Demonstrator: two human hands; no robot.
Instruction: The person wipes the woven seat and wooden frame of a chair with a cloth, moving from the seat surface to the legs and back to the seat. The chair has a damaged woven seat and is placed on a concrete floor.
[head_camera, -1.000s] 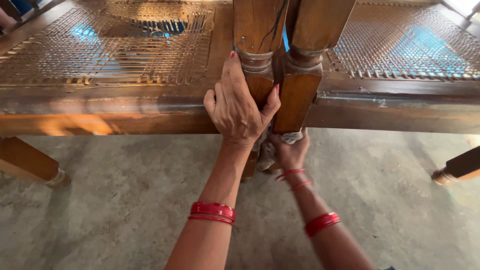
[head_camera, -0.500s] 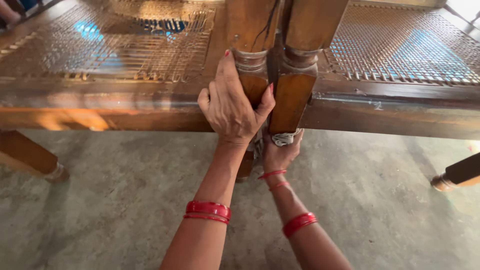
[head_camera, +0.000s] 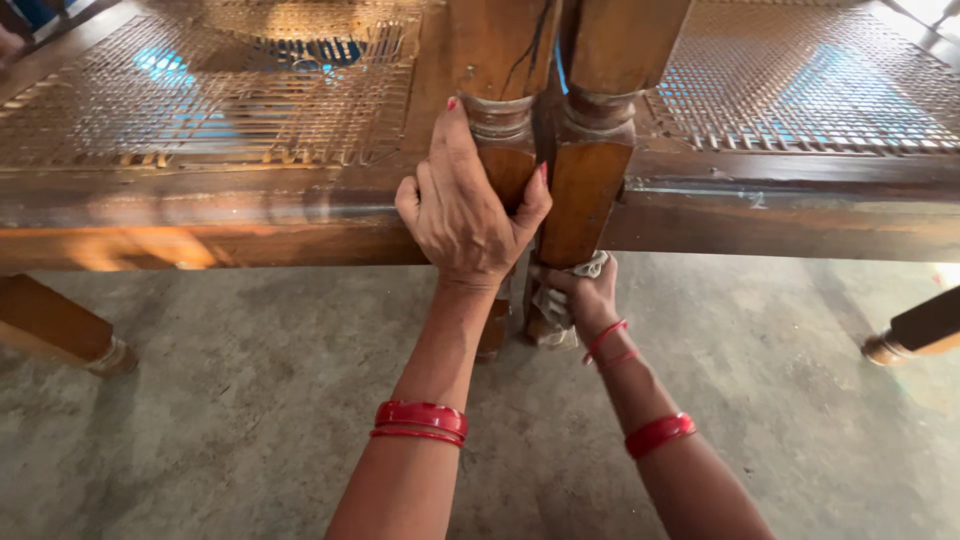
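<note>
Left hand wraps around the left turned wooden leg, fingers closed on it. Just below and right, the right hand clutches a grey cloth pressed against the neighbouring leg, low beside the left wrist.

Two turned wooden legs stand side by side at centre, the left leg just beside the right leg, both in front of a long wooden rail that runs across the view. Behind the rail, a woven cane panel lies to the left of the legs and a second cane panel to the right. Left hand wrapped around the left leg. Right hand below it, at the foot of the right leg, with a cloth between hand and wood. Concrete floor beneath all. Another furniture leg at far left on the floor; one more at far right.
</note>
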